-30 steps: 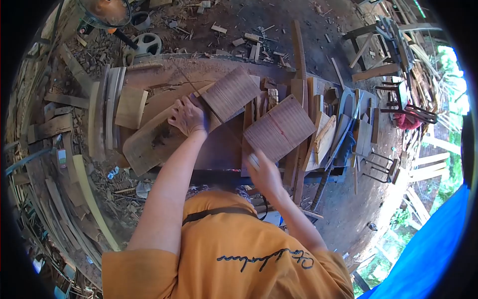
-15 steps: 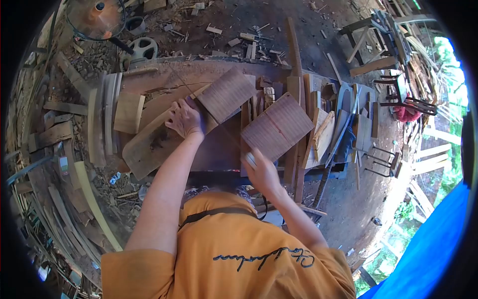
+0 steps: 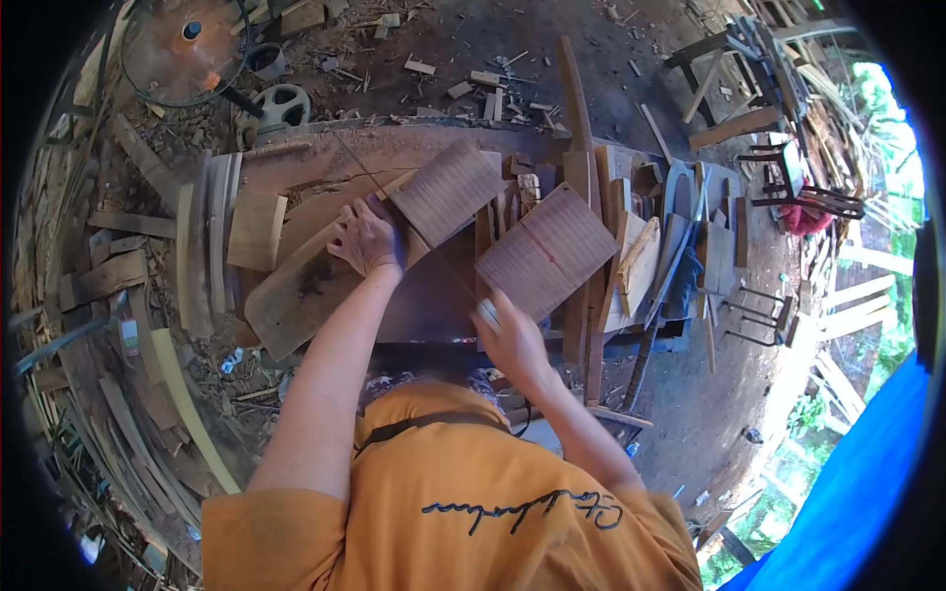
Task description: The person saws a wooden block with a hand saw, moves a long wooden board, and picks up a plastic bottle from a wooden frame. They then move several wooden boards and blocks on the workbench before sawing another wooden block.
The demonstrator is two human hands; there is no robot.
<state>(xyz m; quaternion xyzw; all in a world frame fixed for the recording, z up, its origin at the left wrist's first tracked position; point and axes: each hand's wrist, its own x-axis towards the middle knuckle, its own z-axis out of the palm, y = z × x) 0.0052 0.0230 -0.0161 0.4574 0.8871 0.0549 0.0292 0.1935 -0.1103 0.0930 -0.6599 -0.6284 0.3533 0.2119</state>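
Note:
My left hand [image 3: 366,236] presses with spread fingers on a long wooden board [image 3: 289,307], beside the lower left edge of a ridged brown block [image 3: 448,192]. A thin dark blade or rod [image 3: 361,164] runs diagonally past my fingers and under that block's edge. My right hand [image 3: 512,340] is closed around something small and pale, partly blurred, at the lower left side of a second ridged block [image 3: 548,251] with a reddish line across it.
Curved boards [image 3: 209,246] and a short plank [image 3: 256,230] lie at the left of the bench. Stacked wood pieces [image 3: 631,266] fill its right side. A fan [image 3: 185,49] stands at the upper left, and a chair [image 3: 788,177] at the right.
My right hand has shifted slightly to the left. My left hand stays in place on the board, and the view has moved a little.

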